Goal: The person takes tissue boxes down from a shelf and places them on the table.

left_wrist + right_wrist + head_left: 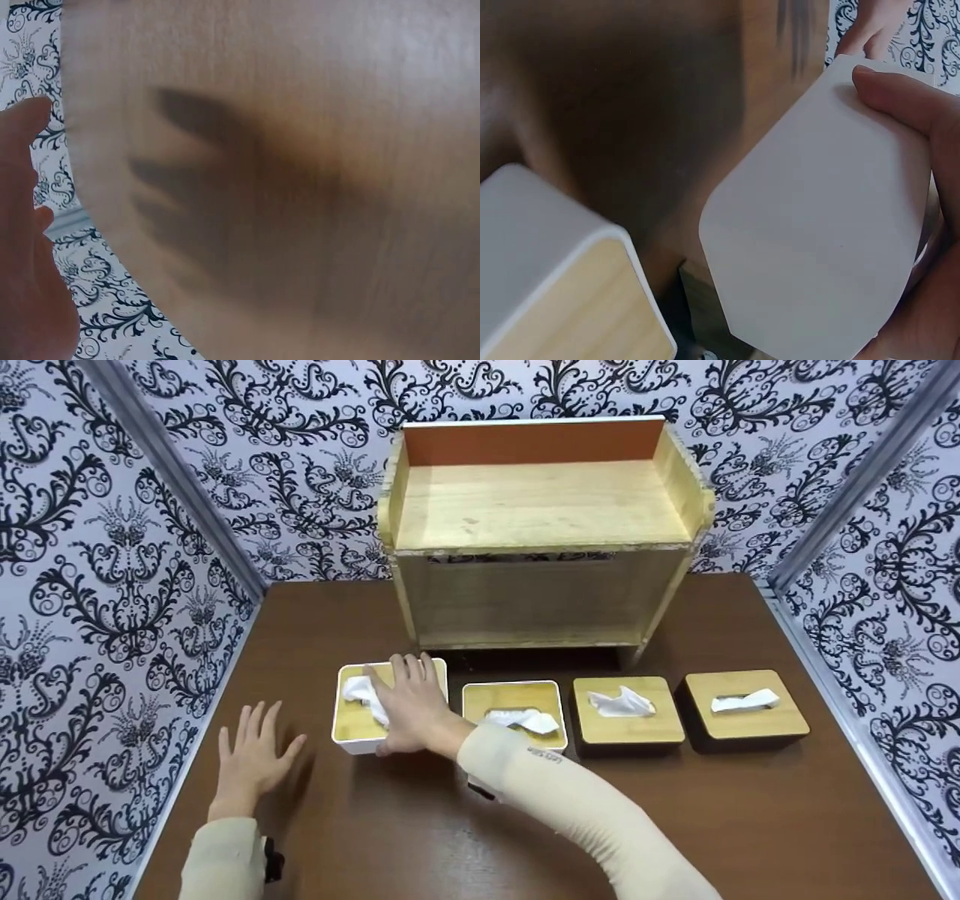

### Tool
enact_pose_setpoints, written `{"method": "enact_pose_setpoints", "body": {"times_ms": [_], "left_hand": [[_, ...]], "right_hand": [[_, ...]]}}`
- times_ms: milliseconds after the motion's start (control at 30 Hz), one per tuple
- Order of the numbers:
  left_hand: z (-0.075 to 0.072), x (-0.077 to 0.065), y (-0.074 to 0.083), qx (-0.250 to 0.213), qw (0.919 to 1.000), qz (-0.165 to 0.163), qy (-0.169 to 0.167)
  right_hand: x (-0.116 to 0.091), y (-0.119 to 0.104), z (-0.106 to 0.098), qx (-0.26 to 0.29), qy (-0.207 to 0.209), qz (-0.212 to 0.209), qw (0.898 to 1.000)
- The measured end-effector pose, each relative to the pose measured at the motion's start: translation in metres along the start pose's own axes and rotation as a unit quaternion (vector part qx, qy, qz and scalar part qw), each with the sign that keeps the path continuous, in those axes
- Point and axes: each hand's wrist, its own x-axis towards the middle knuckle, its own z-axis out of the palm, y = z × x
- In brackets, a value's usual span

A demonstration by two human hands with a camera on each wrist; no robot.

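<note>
My right hand grips the leftmost tissue box, which has white sides, a pale wooden lid and a tissue sticking out. In the right wrist view the thumb lies against the box's white side, while the other fingers reach over the top. To its right sits a second white-sided tissue box, partly behind the right forearm. My left hand hovers over the table at the left with fingers spread, holding nothing. The left wrist view catches part of that hand and its shadow on the wood.
Two dark-sided tissue boxes with wooden lids, one beside the other, stand to the right. Behind the row rises a wooden shelf unit. The brown table is enclosed by patterned walls.
</note>
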Motion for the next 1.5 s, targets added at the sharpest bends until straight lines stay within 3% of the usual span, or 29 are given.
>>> {"method": "enact_pose_setpoints", "body": {"times_ms": [267,967,1200,1500], "left_hand": [[0.006,-0.009,0.001,-0.006,0.9999,-0.009,-0.011],[0.021,-0.014,0.005,-0.001,0.9999,0.0,-0.014],[0.021,-0.015,0.007,0.007,0.9999,0.003,-0.009],[0.022,-0.011,0.009,0.005,0.9999,0.007,-0.005]], "right_hand": [[0.002,-0.002,0.023,0.0,-0.013,0.005,1.0],[-0.006,-0.005,0.064,0.025,-0.039,0.031,0.998],[-0.004,-0.004,0.068,0.031,-0.035,0.039,0.998],[-0.009,-0.002,0.063,0.028,-0.064,0.039,0.997]]}}
